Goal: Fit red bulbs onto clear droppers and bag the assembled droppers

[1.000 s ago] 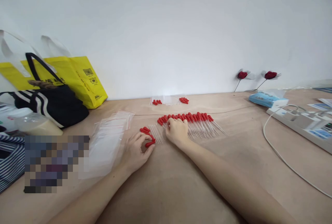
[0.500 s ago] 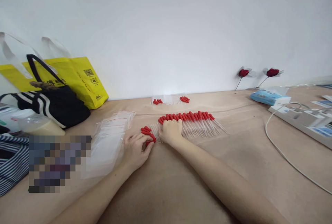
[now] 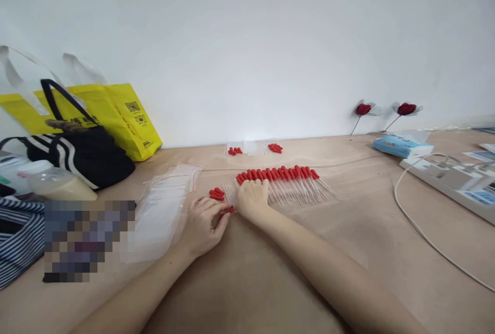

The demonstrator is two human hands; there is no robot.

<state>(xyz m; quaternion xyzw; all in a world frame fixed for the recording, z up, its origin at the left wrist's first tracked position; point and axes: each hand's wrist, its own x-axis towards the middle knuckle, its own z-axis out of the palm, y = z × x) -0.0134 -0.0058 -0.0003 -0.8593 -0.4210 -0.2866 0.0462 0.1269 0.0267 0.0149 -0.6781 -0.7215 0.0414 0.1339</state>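
My left hand (image 3: 201, 224) pinches red rubber bulbs (image 3: 227, 212) between thumb and fingers; how many is unclear. Just beyond its fingertips lie several loose red bulbs (image 3: 216, 194) and a group of thin clear tubes (image 3: 230, 193). My right hand (image 3: 253, 199) is curled, back of the hand up, over the right side of those tubes. Its fingertips are hidden, so whatever they hold does not show. Beside and behind it runs a slanting row of clear droppers with red bulbs (image 3: 292, 182), bulb ends toward the wall.
Clear zip bags (image 3: 160, 213) lie left of my left hand. A clear bag with red bulbs and tubes (image 3: 253, 148) rests by the wall. Yellow bag (image 3: 135, 128), black bag (image 3: 93, 159) and bottle (image 3: 62, 184) stand left. Tissue pack (image 3: 402, 145), power strip (image 3: 472, 189) and white cable (image 3: 406, 215) are right.
The left fingers have drawn in around red bulbs, leaving fewer loose ones in the small pile. My right hand has shifted slightly left and stays curled over the tubes.
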